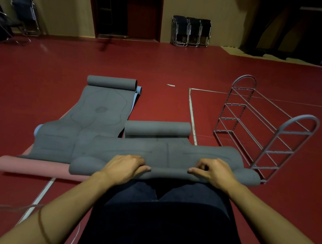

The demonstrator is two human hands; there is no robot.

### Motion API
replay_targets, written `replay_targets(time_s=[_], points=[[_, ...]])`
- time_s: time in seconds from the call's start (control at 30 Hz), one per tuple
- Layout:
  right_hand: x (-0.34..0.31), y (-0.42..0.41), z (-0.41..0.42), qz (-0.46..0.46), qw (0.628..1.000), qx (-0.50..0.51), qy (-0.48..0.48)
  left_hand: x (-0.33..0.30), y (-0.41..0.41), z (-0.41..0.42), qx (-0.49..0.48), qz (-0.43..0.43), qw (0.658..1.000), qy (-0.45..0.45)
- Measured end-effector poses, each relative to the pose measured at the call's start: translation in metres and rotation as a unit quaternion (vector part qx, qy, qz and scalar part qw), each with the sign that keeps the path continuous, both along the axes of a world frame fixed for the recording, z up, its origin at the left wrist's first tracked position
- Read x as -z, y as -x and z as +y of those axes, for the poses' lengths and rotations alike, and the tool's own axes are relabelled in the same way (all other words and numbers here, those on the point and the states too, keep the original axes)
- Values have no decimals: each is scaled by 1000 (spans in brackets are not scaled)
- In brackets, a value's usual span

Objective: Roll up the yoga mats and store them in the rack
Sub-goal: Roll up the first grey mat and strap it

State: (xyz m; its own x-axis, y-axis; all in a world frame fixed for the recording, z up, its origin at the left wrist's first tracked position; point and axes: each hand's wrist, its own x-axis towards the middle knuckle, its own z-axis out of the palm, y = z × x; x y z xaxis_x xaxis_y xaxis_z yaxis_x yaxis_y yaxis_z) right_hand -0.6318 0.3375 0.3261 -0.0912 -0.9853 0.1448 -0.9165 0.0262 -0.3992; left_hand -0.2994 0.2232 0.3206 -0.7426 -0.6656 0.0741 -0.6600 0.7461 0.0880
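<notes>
I see both hands on the near end of the grey mat (165,153) right in front of me, which lies across the red floor (42,75) with its near edge turned into a fat roll. My left hand (126,166) lies on top of that roll, fingers curled over its front and thumb stretched along it, gripping the rolled edge. My right hand (214,171) mirrors it a little apart, fingers bent and thumb pointing inward, pinching the same roll. Neither hand is slack; both clasp the mat.

The far end of this mat is curled into a second small roll (157,129) just beyond. To my left another grey mat (98,112) stretches away, its far end rolled too, lying over a blue mat (138,92) whose edges peek out. A pink mat (32,165) lies rolled at its near end, partly beneath the grey ones.

The rack (263,127), a grey wire frame with arched ends, stands on the floor to my right, close beside the mat's right end. Folded chairs (190,32) lean against the back wall.
</notes>
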Motion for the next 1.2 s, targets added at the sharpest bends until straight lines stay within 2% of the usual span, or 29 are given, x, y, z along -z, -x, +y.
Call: replay_targets(time_s=[0.13,0.2,0.27,0.4,0.53,0.63,0.77,0.9,1.0,1.07,1.2], points=[[0,4,-5,-20,999,-41,26,-3,0,-10,0,35,999,-32],[-2,4,-8,-18,998,-44,33,-2,0,-12,9,97,994,-42],[0,3,-11,-5,998,-38,47,3,1,-12,60,160,985,20],[7,6,-16,36,991,-51,122,22,-2,-13,164,176,948,206],[10,9,-21,89,972,-85,198,21,-14,-15,203,173,935,234],[10,9,-18,133,967,-100,192,20,-16,-18,185,165,940,234],[6,12,-12,188,961,-118,167,18,-13,-17,108,154,958,219],[-7,13,-19,199,967,-114,114,16,-7,-14,56,143,973,173],[-12,8,-27,196,972,-105,72,15,-2,-16,63,132,972,182],[-10,5,-28,193,972,-94,97,19,-2,-19,68,132,964,221],[-5,3,-29,205,971,-71,103,28,-11,-23,85,123,964,222]])
